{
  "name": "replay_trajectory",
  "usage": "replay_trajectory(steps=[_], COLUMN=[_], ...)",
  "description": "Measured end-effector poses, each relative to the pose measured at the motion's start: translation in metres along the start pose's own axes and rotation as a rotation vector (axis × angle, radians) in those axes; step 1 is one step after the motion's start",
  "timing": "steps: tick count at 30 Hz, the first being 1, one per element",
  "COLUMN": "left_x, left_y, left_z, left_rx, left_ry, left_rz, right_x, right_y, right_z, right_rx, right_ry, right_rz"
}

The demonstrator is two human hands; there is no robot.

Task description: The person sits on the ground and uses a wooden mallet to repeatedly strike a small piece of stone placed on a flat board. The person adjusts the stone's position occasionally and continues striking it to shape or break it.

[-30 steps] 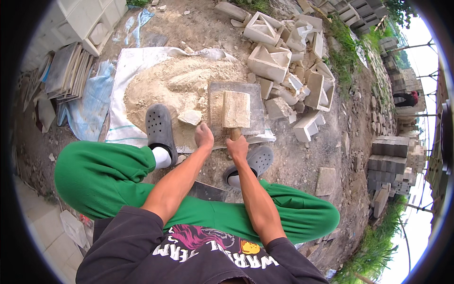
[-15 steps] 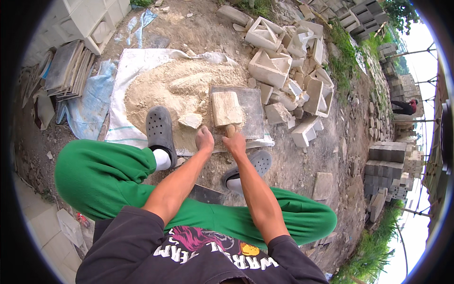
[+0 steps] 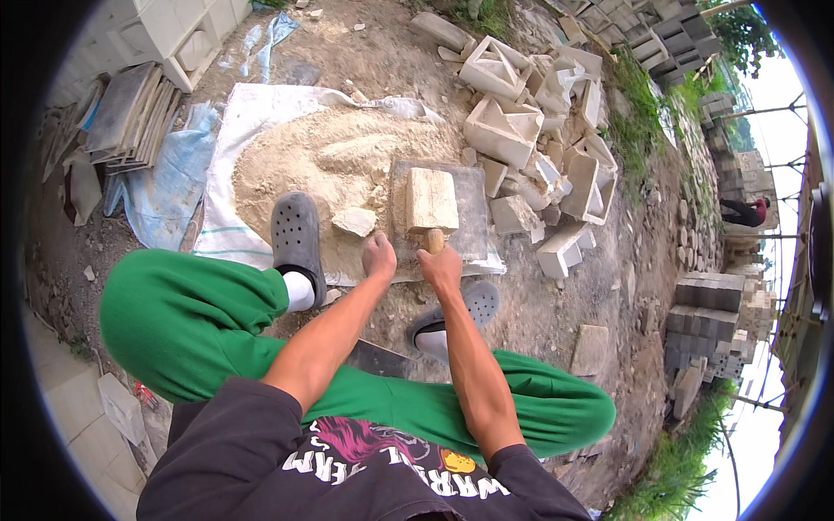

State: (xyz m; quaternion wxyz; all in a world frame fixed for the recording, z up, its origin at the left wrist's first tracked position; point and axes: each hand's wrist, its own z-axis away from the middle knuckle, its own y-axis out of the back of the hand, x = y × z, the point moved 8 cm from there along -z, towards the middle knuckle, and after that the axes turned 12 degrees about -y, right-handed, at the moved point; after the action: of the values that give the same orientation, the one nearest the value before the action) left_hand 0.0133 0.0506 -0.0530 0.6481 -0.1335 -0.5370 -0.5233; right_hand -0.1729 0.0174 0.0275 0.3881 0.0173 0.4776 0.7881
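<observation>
One blocky mallet (image 3: 432, 200) is over the dark slab (image 3: 470, 207); your right hand (image 3: 441, 267) wraps its handle (image 3: 435, 240), probably the best hold: looks head-heavy, stiff. Your left hand (image 3: 379, 257) curls by the slab's near-left corner, can't tell if empty.

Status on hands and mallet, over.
Right hand: grip on mallet. Left hand: curled, contents unclear. Mallet over slab, contact unclear. Chunk near left hand, apart from mallet.

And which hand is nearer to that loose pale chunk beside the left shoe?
Left. The left hand is close by the pale chunk, toward the person's body and slightly right. The right hand is farther right, gripping the wooden mallet.
</observation>
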Motion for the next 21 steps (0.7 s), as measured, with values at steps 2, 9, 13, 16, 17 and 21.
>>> replay_trajectory(steps=[2, 9, 13, 16, 17, 21], left_x=[0.002, -0.008, -0.012, 0.0, -0.001, -0.008], left_y=[0.001, -0.002, -0.003, -0.007, -0.005, -0.005], left_z=[0.0, 0.006, 0.005, 0.011, 0.012, 0.008], left_rx=[-0.002, 0.015, -0.024, -0.013, 0.012, -0.051], left_ry=[-0.043, -0.015, -0.056, -0.075, -0.063, 0.004], left_rz=[-0.009, 0.028, -0.045, -0.091, -0.101, -0.038], right_x=[-0.002, 0.036, 0.044, 0.068, 0.061, 0.041], right_y=[0.006, -0.007, -0.003, -0.015, -0.012, -0.003], right_z=[0.006, 0.005, 0.023, 0.003, 0.004, 0.016], right_rx=[0.084, 0.053, 0.152, 0.12, 0.106, 0.116], right_ry=[0.035, -0.008, 0.024, -0.053, -0.036, -0.016], right_rz=[-0.058, 0.0, -0.204, 0.083, 0.06, -0.037])
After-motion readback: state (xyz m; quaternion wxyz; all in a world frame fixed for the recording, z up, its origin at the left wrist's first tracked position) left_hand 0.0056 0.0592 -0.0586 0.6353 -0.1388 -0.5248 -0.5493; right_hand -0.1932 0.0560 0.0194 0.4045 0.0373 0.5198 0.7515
